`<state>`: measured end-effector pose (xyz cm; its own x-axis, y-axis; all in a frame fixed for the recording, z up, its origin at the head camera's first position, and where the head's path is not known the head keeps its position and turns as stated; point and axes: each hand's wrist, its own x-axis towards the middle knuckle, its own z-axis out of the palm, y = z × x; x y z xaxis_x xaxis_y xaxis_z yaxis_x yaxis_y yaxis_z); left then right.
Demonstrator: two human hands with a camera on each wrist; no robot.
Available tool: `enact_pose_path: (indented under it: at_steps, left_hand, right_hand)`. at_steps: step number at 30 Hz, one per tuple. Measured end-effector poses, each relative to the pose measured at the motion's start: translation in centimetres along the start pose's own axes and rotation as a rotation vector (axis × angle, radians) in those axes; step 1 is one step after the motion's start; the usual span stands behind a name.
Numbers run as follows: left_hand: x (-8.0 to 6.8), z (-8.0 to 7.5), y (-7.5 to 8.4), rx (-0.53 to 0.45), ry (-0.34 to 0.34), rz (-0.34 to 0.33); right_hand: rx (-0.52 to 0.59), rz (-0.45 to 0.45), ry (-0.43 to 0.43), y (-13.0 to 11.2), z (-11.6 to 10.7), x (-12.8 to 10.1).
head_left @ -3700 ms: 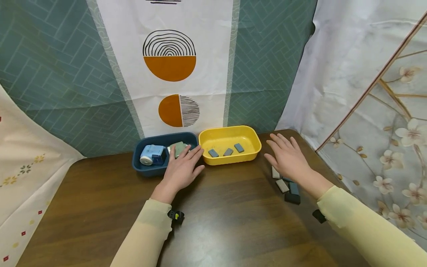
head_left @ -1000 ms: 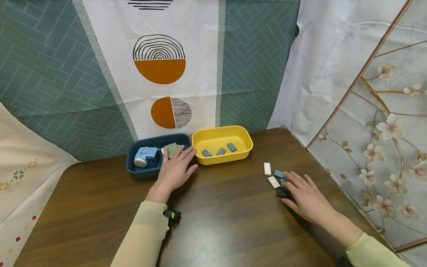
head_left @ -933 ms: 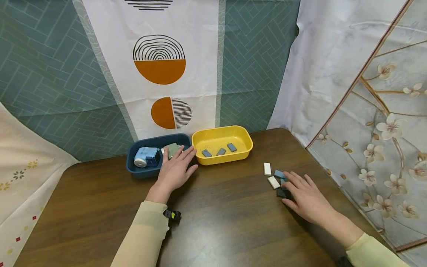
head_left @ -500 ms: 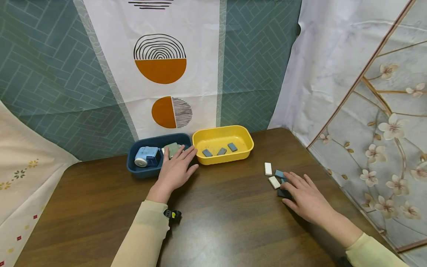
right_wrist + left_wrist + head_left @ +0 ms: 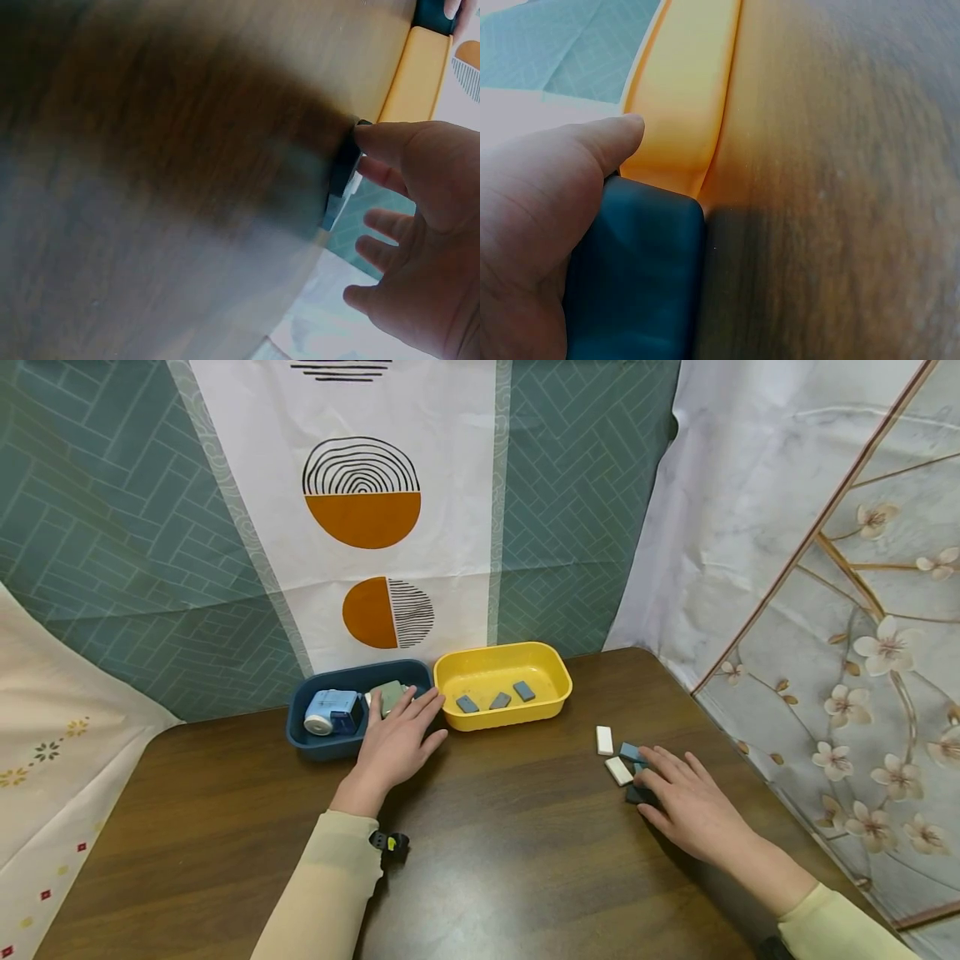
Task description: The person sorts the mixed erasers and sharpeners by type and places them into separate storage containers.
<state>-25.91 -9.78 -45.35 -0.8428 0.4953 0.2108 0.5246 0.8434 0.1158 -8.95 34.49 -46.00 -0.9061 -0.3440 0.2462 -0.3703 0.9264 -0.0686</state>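
My left hand (image 5: 396, 742) lies flat with straight fingers on the right front corner of the blue tray (image 5: 322, 745). In the left wrist view its thumb (image 5: 592, 150) rests on the blue tray's corner (image 5: 641, 285), next to the yellow tray (image 5: 682, 90). My right hand (image 5: 686, 802) lies on the table over a small cluster of blocks, fingers spread. Its thumb (image 5: 379, 135) touches a dark block (image 5: 345, 161). Two white blocks (image 5: 603, 740) (image 5: 618, 770), a blue block (image 5: 628, 751) and the dark block (image 5: 636, 794) show beside the fingers.
The yellow tray (image 5: 517, 718) holds three blue-grey blocks (image 5: 500, 701). The blue tray holds a light blue device (image 5: 330, 712) and a green block (image 5: 390, 696). Cloth backdrops hang close behind and to the right of the brown table (image 5: 510, 843).
Since 3.7 s ago my right hand has drawn back from beside the yellow tray onto the blocks. Over the last second both hands stay still.
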Motion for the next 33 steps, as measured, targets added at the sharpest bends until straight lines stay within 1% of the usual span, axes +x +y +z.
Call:
enact_pose_path:
  at_steps: [6, 13, 16, 23, 28, 33]
  left_hand:
    - [0.0, 0.1, -0.2, 0.004, 0.007, 0.004]
    - [0.0, 0.1, -0.2, -0.005, 0.01, 0.003]
    - [0.0, 0.1, -0.2, -0.007, 0.008, 0.002]
    - [0.0, 0.0, -0.2, 0.006, 0.001, 0.004]
    - [-0.1, 0.0, -0.2, 0.011, -0.013, -0.003]
    - [-0.1, 0.0, -0.2, 0.0, -0.003, -0.001]
  right_hand:
    - [0.009, 0.003, -0.011, -0.1, 0.0, 0.2]
    - [0.01, -0.01, 0.002, -0.2, 0.1, 0.3]
    - [0.007, -0.032, 0.016, -0.2, 0.2, 0.3]
    - [-0.005, -0.089, 0.082, -0.2, 0.2, 0.4]
    - [-0.017, -0.102, 0.092, -0.1, -0.3, 1.3]
    - [-0.021, -0.107, 0.094, -0.2, -1.2, 2.6]
